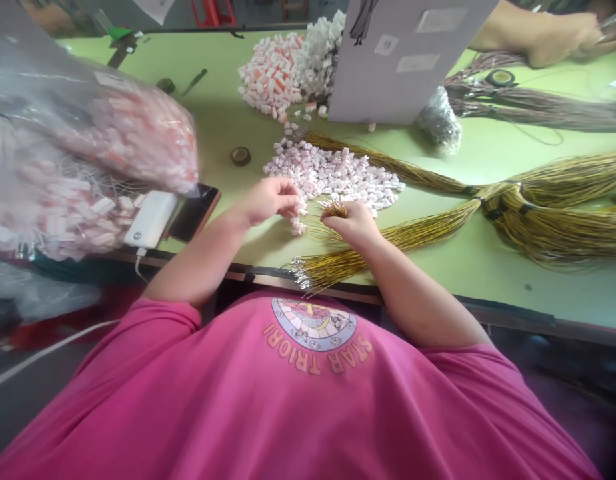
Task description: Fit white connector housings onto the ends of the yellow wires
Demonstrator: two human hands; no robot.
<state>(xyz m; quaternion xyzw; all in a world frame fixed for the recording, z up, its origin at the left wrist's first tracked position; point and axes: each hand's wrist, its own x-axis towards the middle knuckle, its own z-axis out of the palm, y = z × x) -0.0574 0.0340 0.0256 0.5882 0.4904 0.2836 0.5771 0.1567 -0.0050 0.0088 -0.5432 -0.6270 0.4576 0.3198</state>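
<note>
My right hand (pixel 357 225) is closed around a small bunch of yellow-and-dark wires (pixel 335 209), their tips pointing left. To its left, my left hand (pixel 273 200) has its fingers curled in a pinch at the near edge of a pile of small white plastic connectors (pixel 338 170). What lies between those fingertips is too small to make out. A few connectors (pixel 298 227) sit just below them. Under my right hand, a thick bundle of the same wires (pixel 333 269) lies on the green table (pixel 258 250), silvery ends toward its front edge.
Orange-and-white connectors (pixel 273 77) are heaped beside a grey panel (pixel 388 60). At left are a plastic bag of connectors (pixel 138 133), a white power bank (pixel 151 219), a phone (pixel 194 212) and a tape roll (pixel 241 156). Tied wire bundles (pixel 548 220) extend right; another person's hand (pixel 563 40) works beyond.
</note>
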